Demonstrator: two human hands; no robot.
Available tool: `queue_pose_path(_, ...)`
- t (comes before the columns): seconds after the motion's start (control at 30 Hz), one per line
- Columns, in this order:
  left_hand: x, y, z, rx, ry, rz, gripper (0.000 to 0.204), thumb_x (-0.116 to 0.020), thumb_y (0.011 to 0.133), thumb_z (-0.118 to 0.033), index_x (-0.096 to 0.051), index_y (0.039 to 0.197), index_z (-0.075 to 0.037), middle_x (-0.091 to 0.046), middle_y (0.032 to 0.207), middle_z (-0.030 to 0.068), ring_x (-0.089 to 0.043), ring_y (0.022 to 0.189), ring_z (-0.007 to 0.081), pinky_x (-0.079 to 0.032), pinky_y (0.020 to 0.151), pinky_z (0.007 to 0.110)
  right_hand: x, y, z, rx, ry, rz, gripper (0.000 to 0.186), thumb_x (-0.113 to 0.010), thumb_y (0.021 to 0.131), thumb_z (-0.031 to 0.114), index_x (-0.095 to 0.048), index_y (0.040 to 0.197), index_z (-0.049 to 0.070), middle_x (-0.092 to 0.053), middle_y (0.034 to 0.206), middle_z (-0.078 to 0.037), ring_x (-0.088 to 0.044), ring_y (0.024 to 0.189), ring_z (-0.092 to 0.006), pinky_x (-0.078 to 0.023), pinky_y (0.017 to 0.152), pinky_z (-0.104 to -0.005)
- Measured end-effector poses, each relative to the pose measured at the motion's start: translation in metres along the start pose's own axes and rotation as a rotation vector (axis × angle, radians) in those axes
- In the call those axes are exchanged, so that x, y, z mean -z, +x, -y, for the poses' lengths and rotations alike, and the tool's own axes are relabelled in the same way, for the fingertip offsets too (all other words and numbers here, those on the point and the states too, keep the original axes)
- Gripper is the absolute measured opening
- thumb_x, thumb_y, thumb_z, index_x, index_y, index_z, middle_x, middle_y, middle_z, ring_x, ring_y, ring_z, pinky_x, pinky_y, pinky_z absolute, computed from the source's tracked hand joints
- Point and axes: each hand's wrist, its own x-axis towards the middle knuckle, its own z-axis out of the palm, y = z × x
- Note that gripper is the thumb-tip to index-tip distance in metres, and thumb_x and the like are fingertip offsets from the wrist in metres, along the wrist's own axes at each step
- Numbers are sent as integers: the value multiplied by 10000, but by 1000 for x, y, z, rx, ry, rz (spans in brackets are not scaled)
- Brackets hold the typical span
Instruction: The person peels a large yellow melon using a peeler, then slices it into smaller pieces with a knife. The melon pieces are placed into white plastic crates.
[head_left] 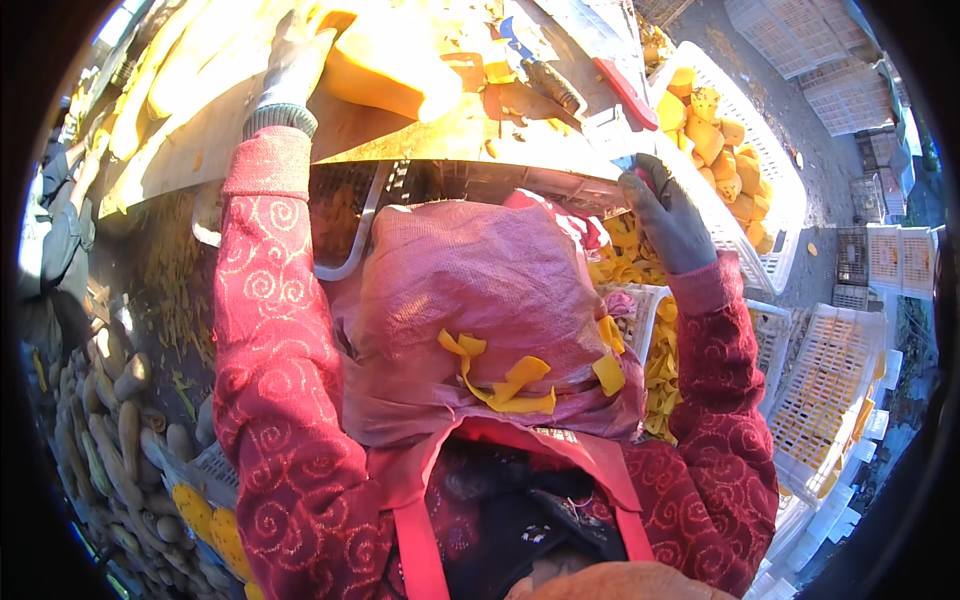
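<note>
My left hand (pixel 296 68), in a pale glove with a dark green cuff, is at the left end of a peeled orange squash (pixel 392 75) on the wooden board (pixel 225 155). Glare and motion blur its fingers, so their grip is unclear. My right hand (pixel 668 212), in a grey glove, is closed around a small tool (pixel 626 161) with a metal blade, just off the board's right edge. Red shows at its handle; the fingers hide most of it. A curved knife (pixel 548 82) with a wrapped handle and a red-handled tool (pixel 627 93) lie between my hands.
Orange squash chunks (pixel 715 140) fill a white crate (pixel 790 225) at right. Peelings (pixel 520 385) lie on the pink cloth (pixel 470 290) over my lap and in a crate beside it. Whole squashes (pixel 120 440) are heaped at lower left. Stacked crates (pixel 830 380) stand farther right.
</note>
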Motion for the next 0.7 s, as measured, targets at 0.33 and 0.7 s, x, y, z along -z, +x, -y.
queue_pose_path(0.33,3,-13,-16,-61,0,-46,581,-642,882,-203,-421,1412,-117,-576,1316,188,-556,1191,372,-430,1028,397,-17,167,36,-3,80,-47,569,-616,876,467,-523,1262,60,-563,925,0,-537,732,-77,-423,572,-246)
queue_pose_path(0.7,0,-15,-12,-136,-29,-108,573,-683,848,-175,-465,1361,-40,-541,1323,240,-508,1235,386,-391,1072,404,-65,261,67,115,250,-163,358,-572,939,308,-610,1157,27,-676,976,-100,-643,795,-136,-536,678,-257)
